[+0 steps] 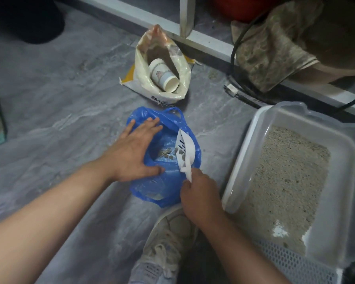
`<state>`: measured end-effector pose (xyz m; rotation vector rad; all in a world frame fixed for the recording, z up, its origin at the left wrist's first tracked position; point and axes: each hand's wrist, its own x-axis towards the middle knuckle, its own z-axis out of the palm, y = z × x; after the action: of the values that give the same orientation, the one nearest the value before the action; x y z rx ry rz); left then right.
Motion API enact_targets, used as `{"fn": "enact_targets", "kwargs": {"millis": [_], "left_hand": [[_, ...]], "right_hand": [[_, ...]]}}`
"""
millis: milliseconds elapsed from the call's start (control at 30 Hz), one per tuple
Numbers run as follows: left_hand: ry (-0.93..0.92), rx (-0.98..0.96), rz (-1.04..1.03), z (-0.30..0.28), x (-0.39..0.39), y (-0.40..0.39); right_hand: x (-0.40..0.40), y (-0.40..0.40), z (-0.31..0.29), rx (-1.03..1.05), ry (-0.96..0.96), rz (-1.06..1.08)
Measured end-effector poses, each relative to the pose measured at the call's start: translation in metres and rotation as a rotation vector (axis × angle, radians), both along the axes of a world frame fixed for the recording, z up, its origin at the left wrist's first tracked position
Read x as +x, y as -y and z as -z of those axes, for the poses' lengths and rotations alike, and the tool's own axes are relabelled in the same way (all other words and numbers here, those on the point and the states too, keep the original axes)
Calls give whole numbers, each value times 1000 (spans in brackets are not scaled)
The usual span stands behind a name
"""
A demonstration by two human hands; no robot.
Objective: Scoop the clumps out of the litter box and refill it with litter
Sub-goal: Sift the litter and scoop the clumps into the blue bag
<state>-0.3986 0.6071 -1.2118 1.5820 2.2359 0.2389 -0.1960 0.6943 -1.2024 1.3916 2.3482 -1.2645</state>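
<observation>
A blue plastic bag (162, 187) lies open on the grey floor in front of me. My left hand (135, 152) rests spread on its left rim with straight fingers, holding the mouth apart. My right hand (199, 199) grips the handle of a white slotted scoop (186, 152), which is tilted over the bag's opening. Grey clumps (168, 154) lie on the scoop and inside the bag. To the right stands the translucent grey litter box (242, 167), holding beige litter (287, 181) with a bare patch near its front.
An open cream litter sack (182, 78) with a white cup (164, 77) inside stands beyond the blue bag. Black cables (246, 93) and a draped cloth (275, 46) lie by a white shelf frame at the back right. My white shoe (168, 238) sits below the bag.
</observation>
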Motion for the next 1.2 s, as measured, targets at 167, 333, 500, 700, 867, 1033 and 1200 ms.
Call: {"fn": "enact_targets", "kwargs": {"millis": [167, 333, 500, 700, 867, 1033, 1200], "left_hand": [[7, -24, -1, -1, 3, -3], [11, -22, 0, 0, 2, -4], [14, 2, -4, -2, 3, -9], [20, 1, -2, -3, 7, -12], [16, 4, -2, -3, 6, -10], [25, 22, 6, -5, 7, -14], [131, 135, 47, -17, 20, -27]], "right_hand": [[0, 4, 1, 63, -9, 3], [4, 1, 0, 113, 11, -36], [5, -1, -2, 127, 14, -27], [9, -1, -2, 133, 11, -28], [11, 0, -3, 89, 9, -11], [14, 0, -9, 66, -41, -2], [30, -13, -40, -98, -259, 102]]}}
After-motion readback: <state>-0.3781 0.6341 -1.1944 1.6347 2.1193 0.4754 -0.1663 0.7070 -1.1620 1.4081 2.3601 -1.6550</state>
